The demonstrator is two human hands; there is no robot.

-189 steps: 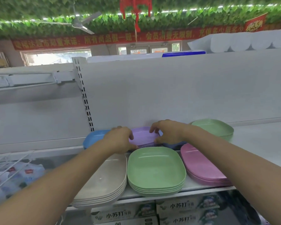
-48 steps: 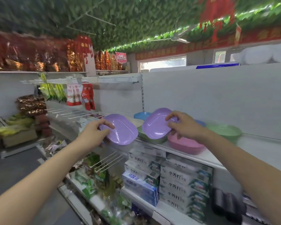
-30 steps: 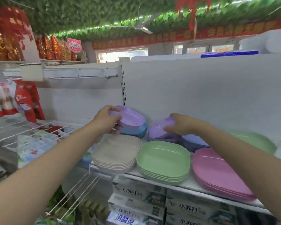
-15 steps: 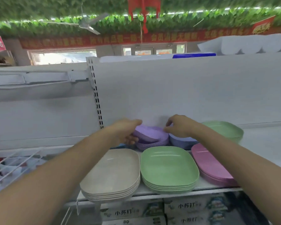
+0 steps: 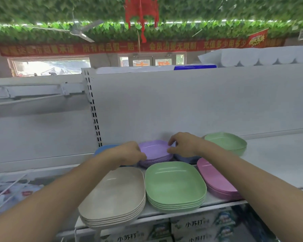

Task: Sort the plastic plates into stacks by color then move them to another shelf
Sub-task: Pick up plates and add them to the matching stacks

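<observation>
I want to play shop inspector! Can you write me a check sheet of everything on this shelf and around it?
Surface: white shelf, bare on its right part.
Job's things: purple stack at back centre; blue plates behind left; periwinkle stack to its right; small green stack back right; beige stack, big green stack and pink stack in front.
Clutter: nothing seen.
Hands: left hand and right hand grip the purple stack's top plate by its edges.
Cables: nothing seen.
Surroundings: boxes below, leafy ceiling, red banner, fan.
</observation>
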